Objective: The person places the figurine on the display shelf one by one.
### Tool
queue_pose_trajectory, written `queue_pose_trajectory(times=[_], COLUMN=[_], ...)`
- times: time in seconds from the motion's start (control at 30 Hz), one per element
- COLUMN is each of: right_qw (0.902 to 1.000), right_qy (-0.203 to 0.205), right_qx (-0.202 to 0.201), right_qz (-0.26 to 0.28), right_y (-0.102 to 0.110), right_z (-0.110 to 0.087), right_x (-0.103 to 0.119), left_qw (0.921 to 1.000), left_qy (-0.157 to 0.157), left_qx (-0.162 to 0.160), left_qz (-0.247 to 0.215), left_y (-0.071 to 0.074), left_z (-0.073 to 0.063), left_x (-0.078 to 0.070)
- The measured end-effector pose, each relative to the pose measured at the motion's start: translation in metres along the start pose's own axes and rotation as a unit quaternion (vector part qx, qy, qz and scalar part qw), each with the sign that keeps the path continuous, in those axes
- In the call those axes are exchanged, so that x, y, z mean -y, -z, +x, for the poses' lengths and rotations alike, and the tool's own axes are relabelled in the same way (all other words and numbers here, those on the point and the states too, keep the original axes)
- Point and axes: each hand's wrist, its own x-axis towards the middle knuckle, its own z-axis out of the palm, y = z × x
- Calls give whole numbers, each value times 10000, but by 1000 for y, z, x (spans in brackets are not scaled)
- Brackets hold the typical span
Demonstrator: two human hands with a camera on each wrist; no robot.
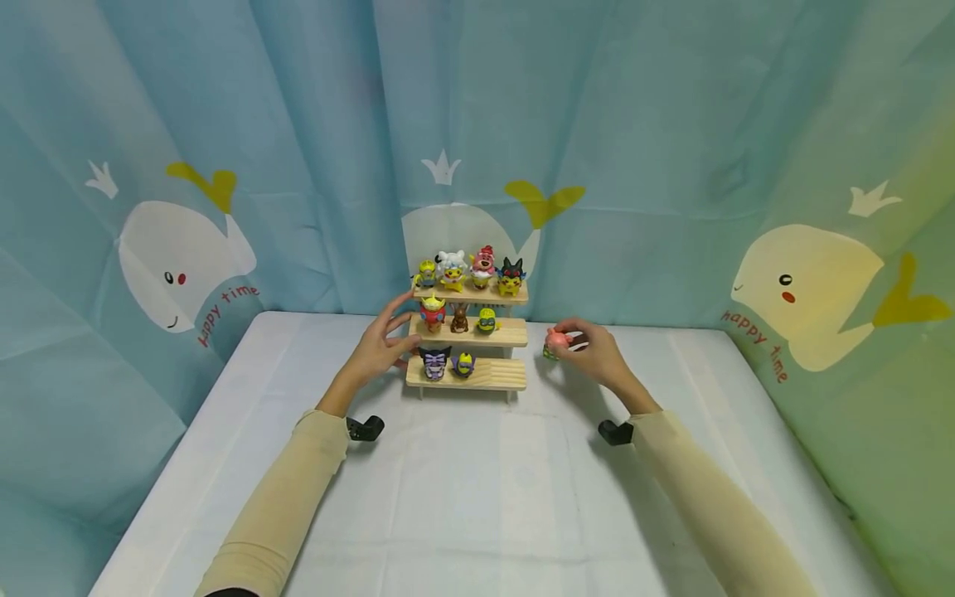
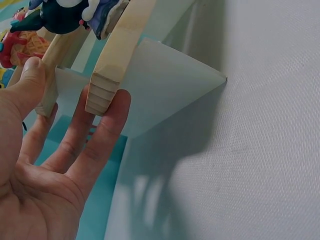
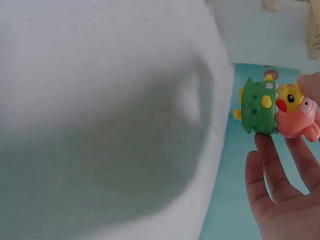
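Note:
In the head view, my right hand holds a small toy figurine just right of a three-tier wooden display shelf. The right wrist view shows its pink top, yellow face and green spotted base, pinched between thumb and fingers. My left hand is at the shelf's left side. Seen from the left wrist, its spread fingers touch the ends of the wooden planks, and the thumb lies against the middle plank. A purple-and-black figurine stands near that hand on the bottom tier.
Several figurines line the top tier, among them a pink bear. On the middle tier stand a red one, a brown rabbit and a green-yellow one. Beside the purple-and-black one is a purple-yellow figurine. A blue curtain hangs behind the white table.

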Motion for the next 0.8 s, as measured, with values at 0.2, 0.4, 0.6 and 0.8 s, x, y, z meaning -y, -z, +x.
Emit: queue_pose_trajectory(times=[0.2, 0.4, 0.6, 0.8], right_qw=[9996, 9987, 9972, 9959], right_qy=[241, 506, 738, 894], right_qx=[-7, -44, -81, -85], right_qz=[-123, 11, 113, 77], right_y=[10, 17, 20, 23], right_z=[-8, -16, -25, -36], right_x=[12, 22, 32, 54], left_qw=[9999, 9999, 9998, 9998], left_qy=[-73, -128, -154, -148], left_qx=[-59, -33, -68, -25], left_qz=[127, 96, 120, 134], left_y=[-1, -1, -2, -2], left_z=[-1, -1, -1, -1], left_x=[0, -1, -1, 0])
